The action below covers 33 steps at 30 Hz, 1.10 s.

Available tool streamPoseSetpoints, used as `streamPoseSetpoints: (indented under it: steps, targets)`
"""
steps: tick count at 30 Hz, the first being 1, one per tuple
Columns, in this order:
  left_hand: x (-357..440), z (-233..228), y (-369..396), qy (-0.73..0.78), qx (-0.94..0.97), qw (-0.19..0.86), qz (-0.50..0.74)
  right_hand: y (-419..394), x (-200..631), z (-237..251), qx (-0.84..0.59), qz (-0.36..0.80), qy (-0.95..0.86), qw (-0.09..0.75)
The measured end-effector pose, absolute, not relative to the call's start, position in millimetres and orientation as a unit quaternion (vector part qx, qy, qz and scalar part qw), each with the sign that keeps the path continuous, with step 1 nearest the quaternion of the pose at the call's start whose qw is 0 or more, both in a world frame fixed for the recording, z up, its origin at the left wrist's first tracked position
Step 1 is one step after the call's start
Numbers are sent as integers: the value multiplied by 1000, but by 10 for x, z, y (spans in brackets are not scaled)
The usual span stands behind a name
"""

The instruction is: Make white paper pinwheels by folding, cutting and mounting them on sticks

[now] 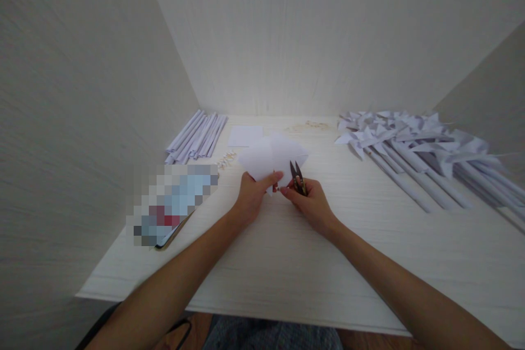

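My left hand [252,192] pinches the near edge of a white paper piece [270,157] with folded flaps, held just above the white table [287,262]. My right hand [309,202] grips small thread snips [298,176] with dark blades pointing up and away, right beside the paper's lower corner. The two hands almost touch at the fingertips. Whether the blades touch the paper is too small to tell.
A bundle of rolled white paper sticks [197,135] lies at the back left, a small paper square [245,135] beside it. Several finished paper pinwheels [414,145] lie at the right. A blurred flat object [172,202] rests near the left edge. Walls enclose the table.
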<state>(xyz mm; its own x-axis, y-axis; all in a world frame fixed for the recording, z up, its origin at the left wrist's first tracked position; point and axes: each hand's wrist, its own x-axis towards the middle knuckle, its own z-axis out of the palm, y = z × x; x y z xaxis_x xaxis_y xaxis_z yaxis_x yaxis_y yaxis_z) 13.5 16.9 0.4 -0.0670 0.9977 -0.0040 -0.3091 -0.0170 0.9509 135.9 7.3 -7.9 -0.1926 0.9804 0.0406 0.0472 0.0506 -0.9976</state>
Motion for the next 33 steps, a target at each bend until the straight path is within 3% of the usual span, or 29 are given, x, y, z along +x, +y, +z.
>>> streamPoseSetpoints:
  steps: [15, 33]
  targets:
    - [147, -35, 160, 414, 409, 528, 618, 86, 1345, -67, -407, 625, -448, 494]
    - [151, 10, 171, 412, 368, 528, 645, 77, 1346, -92, -440, 571, -483, 497]
